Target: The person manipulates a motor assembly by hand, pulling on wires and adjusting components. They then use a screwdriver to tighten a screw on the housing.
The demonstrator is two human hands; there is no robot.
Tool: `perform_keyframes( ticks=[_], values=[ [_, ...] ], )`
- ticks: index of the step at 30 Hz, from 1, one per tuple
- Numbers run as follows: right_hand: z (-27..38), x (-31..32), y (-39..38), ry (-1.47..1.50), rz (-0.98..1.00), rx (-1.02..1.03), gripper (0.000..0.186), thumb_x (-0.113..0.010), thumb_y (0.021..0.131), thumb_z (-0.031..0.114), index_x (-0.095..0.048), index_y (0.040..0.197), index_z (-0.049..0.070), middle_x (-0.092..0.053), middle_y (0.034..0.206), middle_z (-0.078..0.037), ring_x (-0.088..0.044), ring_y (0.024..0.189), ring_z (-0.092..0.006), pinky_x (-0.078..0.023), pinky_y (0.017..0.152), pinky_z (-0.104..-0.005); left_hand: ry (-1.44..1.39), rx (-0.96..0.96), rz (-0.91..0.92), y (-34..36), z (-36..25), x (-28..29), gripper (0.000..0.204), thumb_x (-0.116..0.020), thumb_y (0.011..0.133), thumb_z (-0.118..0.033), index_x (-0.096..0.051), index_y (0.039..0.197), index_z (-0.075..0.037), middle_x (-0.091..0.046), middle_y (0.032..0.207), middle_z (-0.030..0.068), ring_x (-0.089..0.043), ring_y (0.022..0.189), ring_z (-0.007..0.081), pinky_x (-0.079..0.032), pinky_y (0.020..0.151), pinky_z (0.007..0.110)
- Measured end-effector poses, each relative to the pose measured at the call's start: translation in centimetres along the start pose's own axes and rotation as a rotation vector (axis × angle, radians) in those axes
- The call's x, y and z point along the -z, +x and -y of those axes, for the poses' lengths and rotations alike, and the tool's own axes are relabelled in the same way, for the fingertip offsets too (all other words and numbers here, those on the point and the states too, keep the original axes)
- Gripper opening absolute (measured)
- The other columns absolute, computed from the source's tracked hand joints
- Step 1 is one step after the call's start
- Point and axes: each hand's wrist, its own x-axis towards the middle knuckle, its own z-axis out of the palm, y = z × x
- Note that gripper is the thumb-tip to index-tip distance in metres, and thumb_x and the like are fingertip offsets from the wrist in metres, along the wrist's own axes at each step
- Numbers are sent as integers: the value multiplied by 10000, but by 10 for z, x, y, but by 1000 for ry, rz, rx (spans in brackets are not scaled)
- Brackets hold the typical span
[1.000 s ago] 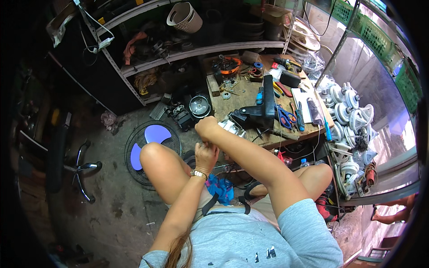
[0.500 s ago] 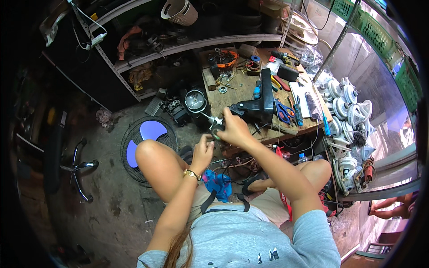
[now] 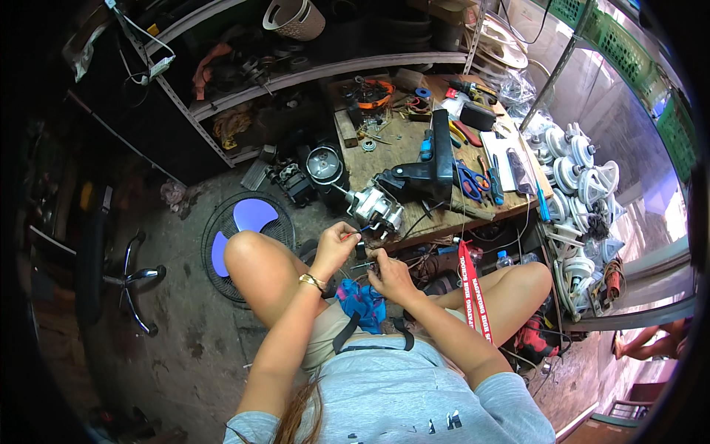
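Two hands' fingers (image 3: 347,235) pinching thin wires (image 3: 362,231) beside motor (image 3: 375,207).

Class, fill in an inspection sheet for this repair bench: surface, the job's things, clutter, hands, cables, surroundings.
Surface: low wooden bench, crowded.
Job's things: small motor at the bench edge, beside a black fan stand; thin wires by the fingers.
Clutter: blue scissors, screwdrivers, orange coil.
Hands: left hand pinches a thin wire; right hand holds a small part, too small to tell.
Cables: tangle under the bench.
Surroundings: fan grille on the floor, metal shelf, white fan motors.
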Motion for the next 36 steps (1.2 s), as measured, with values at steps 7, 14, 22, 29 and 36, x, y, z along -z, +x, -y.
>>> perform_keyframes(
  ticks=[7, 14, 22, 29, 36],
  values=[
    [23, 43, 64, -60, -52, 226, 193, -640, 794, 101, -572, 971, 64, -647, 841, -146, -650, 754, -363, -517, 625, -454, 754, -575, -430, -12, 3, -23, 119, -687, 787, -154, -586, 771, -93, -620, 657, 58, -583, 631, 249, -340, 718, 386],
    [32, 14, 175, -628, 322, 569, 112, -679, 749, 165, -717, 824, 90, -724, 805, -86, -708, 768, -271, -555, 629, -395, 844, -709, -601, -7, 17, -32, 148, -728, 749, -160, -592, 743, -102, -570, 628, 62, -535, 597, 266, -357, 687, 400],
    [45, 4, 183, -674, 435, 384, 257, -679, 763, 178, -674, 1003, 88, -734, 827, -108, -727, 801, -282, -560, 644, -412, 826, -720, -558, -12, 18, -29, 129, -699, 801, -165, -588, 789, -100, -613, 649, 33, -574, 643, 248, -354, 717, 397],
    [18, 64, 122, -276, 106, 219, 319, -666, 743, 113, -578, 1048, 86, -678, 896, -146, -670, 832, -356, -519, 663, -457, 415, -329, -345, -20, 6, -28, 178, -593, 939, -218, -609, 891, -47, -691, 767, 105, -623, 726, 289, -366, 779, 402],
    [-5, 38, 25, 34, -25, 94, 350, -768, 741, 100, -571, 1030, 76, -642, 907, -129, -656, 821, -315, -514, 685, -408, -324, -41, 97, -1, 33, -5, 164, -563, 972, -157, -640, 1033, -26, -536, 770, -62, -466, 695, 44, -381, 617, 224]
  ],
)
